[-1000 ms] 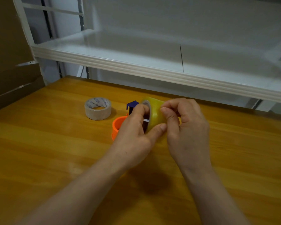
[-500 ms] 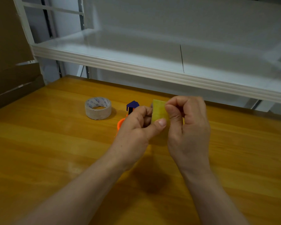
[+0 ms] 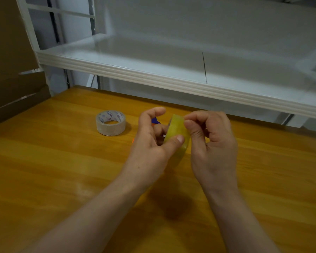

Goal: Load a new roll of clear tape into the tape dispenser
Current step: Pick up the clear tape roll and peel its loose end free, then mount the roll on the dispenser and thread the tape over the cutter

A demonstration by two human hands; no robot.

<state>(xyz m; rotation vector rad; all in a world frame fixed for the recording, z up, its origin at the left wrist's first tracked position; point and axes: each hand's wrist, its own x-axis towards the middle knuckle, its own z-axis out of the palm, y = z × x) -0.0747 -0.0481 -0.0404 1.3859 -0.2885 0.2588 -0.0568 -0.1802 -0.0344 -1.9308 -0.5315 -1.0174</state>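
A yellowish clear tape roll [image 3: 175, 127] is held upright above the wooden table between both hands. My left hand [image 3: 150, 143] grips it with fingers through the core and the thumb on its outer face. My right hand [image 3: 210, 136] pinches the roll's top edge with thumb and forefinger. The orange and blue tape dispenser [image 3: 155, 121] sits behind my left hand, almost wholly hidden; only a blue tip and an orange sliver show.
A second tape roll [image 3: 110, 123], whitish with printed core, lies flat on the table [image 3: 44, 170] to the left. A white shelf [image 3: 153, 77] overhangs the table's far side. Brown cardboard [image 3: 9, 70] stands at the far left.
The roll has turned in my hands and my left forefinger has lifted and spread. My left hand now covers more of the orange dispenser.
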